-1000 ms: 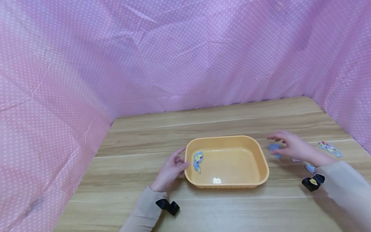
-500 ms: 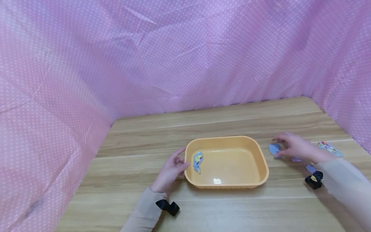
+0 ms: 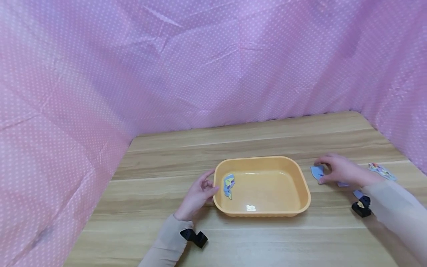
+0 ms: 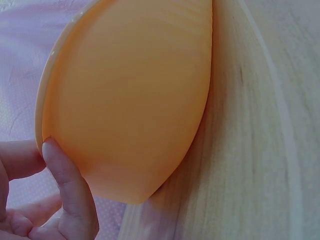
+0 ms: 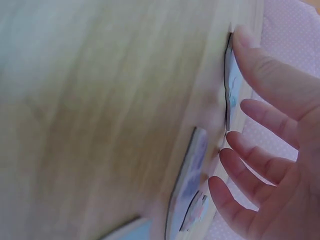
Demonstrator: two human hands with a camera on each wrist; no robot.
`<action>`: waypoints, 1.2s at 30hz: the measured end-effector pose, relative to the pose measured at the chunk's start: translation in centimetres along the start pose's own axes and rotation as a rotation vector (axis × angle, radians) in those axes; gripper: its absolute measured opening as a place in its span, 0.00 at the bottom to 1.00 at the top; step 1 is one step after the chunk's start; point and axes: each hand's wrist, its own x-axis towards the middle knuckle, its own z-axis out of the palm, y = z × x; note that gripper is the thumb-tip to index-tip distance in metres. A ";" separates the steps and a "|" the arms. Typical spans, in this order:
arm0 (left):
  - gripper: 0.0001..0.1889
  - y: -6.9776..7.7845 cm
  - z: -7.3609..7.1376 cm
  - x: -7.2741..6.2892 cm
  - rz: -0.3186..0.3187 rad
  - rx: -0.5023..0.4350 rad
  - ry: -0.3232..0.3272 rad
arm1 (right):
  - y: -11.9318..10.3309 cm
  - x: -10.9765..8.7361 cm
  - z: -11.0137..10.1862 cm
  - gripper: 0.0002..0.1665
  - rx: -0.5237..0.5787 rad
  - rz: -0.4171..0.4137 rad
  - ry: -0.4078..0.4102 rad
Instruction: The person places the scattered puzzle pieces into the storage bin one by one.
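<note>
A yellow-orange plastic basin [image 3: 261, 214] stands on the table, and my left hand [image 3: 198, 193] grips its left rim between thumb and fingers. In the left wrist view the thumb [image 4: 70, 185] lies against the rim. One colourful puzzle piece [image 3: 228, 186] rests inside the basin at the left. Right of the basin, my right hand [image 3: 340, 171] holds a flat blue puzzle piece [image 3: 317, 172] by its edges, thumb on the near side and fingers on the far side. This piece lies on the tabletop. The right wrist view shows its edge [image 5: 232, 82] beside the thumb.
Partly under the right hand and wrist lie a blue piece [image 3: 342, 184] and another bluish piece [image 3: 358, 194]. Farther right is a multicoloured piece [image 3: 382, 171]. A pink dotted cloth [image 3: 213, 66] hangs around the back and sides of the wooden table [image 3: 186, 148].
My right hand has come down onto the blue puzzle piece, which has turned slightly, and its thumb and fingers have closed at the edges. My left hand and the basin stay in place.
</note>
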 end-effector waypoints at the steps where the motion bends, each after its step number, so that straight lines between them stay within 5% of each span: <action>1: 0.32 0.0 0.0 0.0 0.000 0.002 0.002 | -0.1 0.0 0.0 0.37 -0.001 -0.001 -0.003; 28: 0.33 -0.6 -0.2 0.1 0.006 -0.060 -0.013 | -1.3 0.6 0.0 0.33 -0.084 -0.035 0.011; 36: 0.32 -0.3 -0.1 0.3 0.013 -0.045 -0.009 | -1.9 0.2 0.0 0.33 0.007 -0.032 0.056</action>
